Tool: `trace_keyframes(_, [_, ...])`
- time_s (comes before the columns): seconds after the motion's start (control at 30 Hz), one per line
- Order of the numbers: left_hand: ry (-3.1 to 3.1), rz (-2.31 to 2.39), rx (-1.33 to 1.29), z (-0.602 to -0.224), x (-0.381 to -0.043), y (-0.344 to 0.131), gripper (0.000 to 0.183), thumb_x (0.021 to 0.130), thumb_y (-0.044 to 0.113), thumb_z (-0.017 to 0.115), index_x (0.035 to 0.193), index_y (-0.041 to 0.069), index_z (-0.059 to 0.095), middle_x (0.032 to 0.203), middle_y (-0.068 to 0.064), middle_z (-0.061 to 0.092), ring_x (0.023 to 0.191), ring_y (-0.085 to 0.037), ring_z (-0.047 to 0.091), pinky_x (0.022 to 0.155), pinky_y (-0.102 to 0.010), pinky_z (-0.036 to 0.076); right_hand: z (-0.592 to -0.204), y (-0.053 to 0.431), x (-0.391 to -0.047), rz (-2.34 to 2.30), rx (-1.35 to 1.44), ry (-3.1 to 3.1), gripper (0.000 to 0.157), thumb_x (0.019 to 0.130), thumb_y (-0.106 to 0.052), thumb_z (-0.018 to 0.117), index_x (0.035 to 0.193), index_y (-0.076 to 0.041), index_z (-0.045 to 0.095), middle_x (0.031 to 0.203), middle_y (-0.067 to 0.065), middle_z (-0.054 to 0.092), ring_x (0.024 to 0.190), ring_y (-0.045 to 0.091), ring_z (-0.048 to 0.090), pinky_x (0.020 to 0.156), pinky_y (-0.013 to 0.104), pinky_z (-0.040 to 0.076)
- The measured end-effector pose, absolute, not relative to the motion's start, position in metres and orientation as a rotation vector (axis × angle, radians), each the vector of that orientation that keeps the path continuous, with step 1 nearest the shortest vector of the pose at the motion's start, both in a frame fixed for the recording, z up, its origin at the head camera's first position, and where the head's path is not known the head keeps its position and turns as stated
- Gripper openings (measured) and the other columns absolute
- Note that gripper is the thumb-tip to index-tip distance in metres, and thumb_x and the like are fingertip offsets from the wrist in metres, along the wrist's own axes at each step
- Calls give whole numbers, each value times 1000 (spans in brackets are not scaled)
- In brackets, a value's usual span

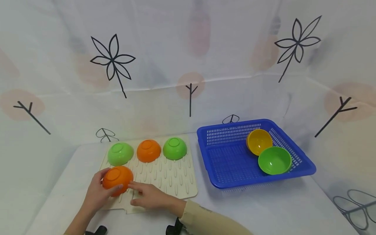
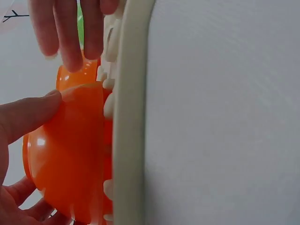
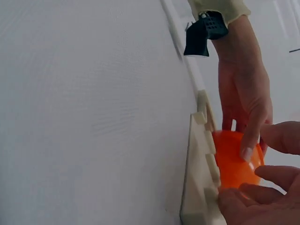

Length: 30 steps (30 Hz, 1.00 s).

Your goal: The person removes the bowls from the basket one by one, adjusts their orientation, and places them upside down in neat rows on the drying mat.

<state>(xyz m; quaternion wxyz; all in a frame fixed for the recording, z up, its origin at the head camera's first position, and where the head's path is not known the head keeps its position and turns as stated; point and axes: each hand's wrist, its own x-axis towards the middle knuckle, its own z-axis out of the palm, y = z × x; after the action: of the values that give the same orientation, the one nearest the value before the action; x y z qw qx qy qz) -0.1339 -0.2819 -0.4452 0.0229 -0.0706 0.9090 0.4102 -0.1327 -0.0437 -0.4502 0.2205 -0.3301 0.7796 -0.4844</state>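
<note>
A left hand (image 1: 98,191) grips an upturned orange bowl (image 1: 118,177) near the front-left edge of a cream pegged mat (image 1: 191,192); the right hand (image 1: 154,196), fingers extended, hovers beside it, contact unclear, open pegs spreading rightward

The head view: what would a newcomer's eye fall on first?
Probably the big blue basket, on the right of the white table, with a yellow bowl and a green bowl inside its right end. Then the upturned orange bowl at the near left of the studded cream board, held in the person's left-hand grip. Behind it, three more upturned bowls line the board's far edge: green, orange, green.
</note>
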Motion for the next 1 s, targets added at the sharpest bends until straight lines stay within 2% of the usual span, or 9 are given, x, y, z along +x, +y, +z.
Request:
trace_keyframes(0.2, [2832,1232,-200,-449,-135,-282,100,82,35,83,152,-3,21,151,-31,26,134,-47,31,110,-65,28,-434,-16,-136,-1495,-850,2090,49,98,-14,63,146,-10,51,150,0,47,133,7,46,101,20,45])
trace_keyframes(0.37, [2821,1212,-197,-447,-135,-283,100,82,33,83,151,-4,20,151,-32,25,134,-47,31,110,-65,28,-401,13,-134,-1580,-828,2169,42,98,-10,63,140,-12,58,137,-2,60,123,8,55,96,19,47])
trace_keyframes(0.53, [2802,1220,-202,-445,-136,-285,103,82,33,83,152,-5,18,151,-33,23,134,-48,29,110,-65,27,-367,50,-132,-1581,-829,2300,36,99,-9,62,135,-13,62,132,-2,63,121,14,59,94,22,50])
trace_keyframes(0.73, [2804,1240,-202,-446,-134,-285,99,83,29,83,151,-4,20,151,-32,24,134,-47,31,110,-65,28,-338,119,-139,-1562,-870,2524,33,98,-6,61,131,-10,64,131,4,64,119,20,60,96,33,52])
trace_keyframes(1.0, [2812,1261,-211,-451,-134,-285,100,81,31,84,151,-3,21,151,-30,27,133,-46,32,111,-64,28,-303,231,-165,-1389,-550,2867,28,101,-13,60,128,-9,65,128,9,65,117,26,61,97,42,52])
